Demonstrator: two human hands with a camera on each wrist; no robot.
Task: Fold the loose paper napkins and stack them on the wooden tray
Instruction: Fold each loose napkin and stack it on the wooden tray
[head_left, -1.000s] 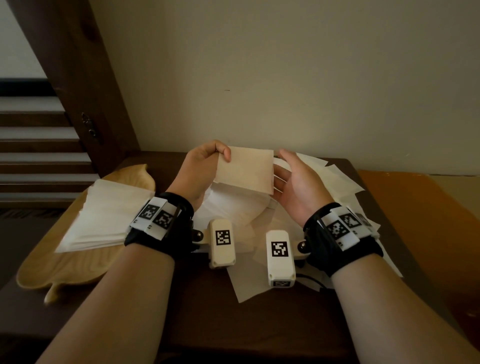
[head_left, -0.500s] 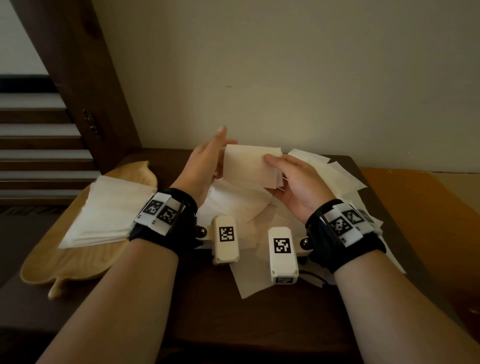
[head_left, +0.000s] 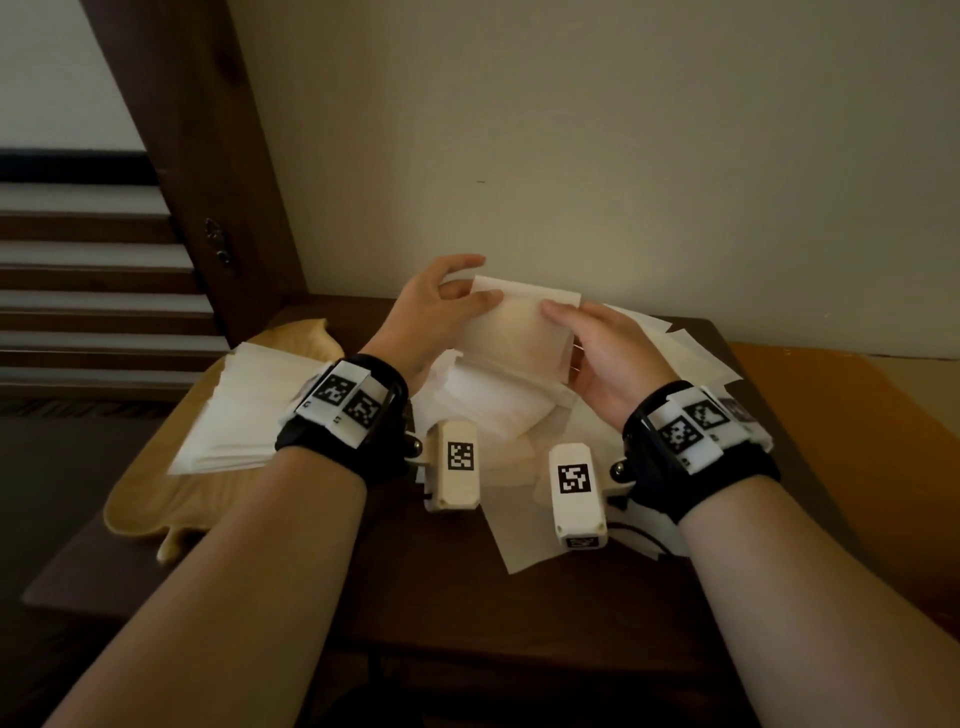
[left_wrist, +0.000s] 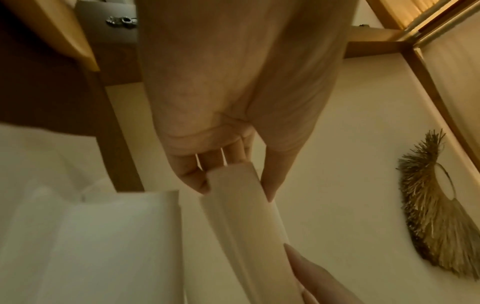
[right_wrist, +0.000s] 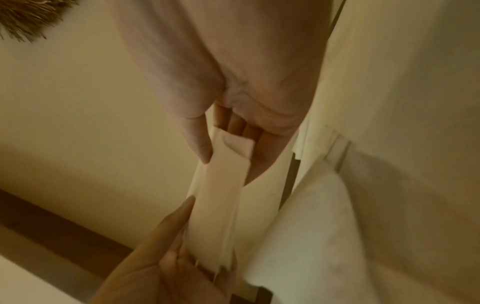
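- Left hand (head_left: 434, 306) pinches the napkin's (head_left: 514, 332) left edge between thumb and fingers; right hand (head_left: 605, 353) pinches its right edge, holding it in the air above the loose pile (head_left: 493, 405).
- Folded stack (head_left: 244, 410) lies on the tray (head_left: 150, 499), left of the hands, on the counter (head_left: 519, 613).
- Wrist views are blurred, but the layers seem to splay at the lower edge, so the fold may be uneven.
- Risk: thin paper could tear if both hands pull apart, or the fold could spring open during the carry to the tray.
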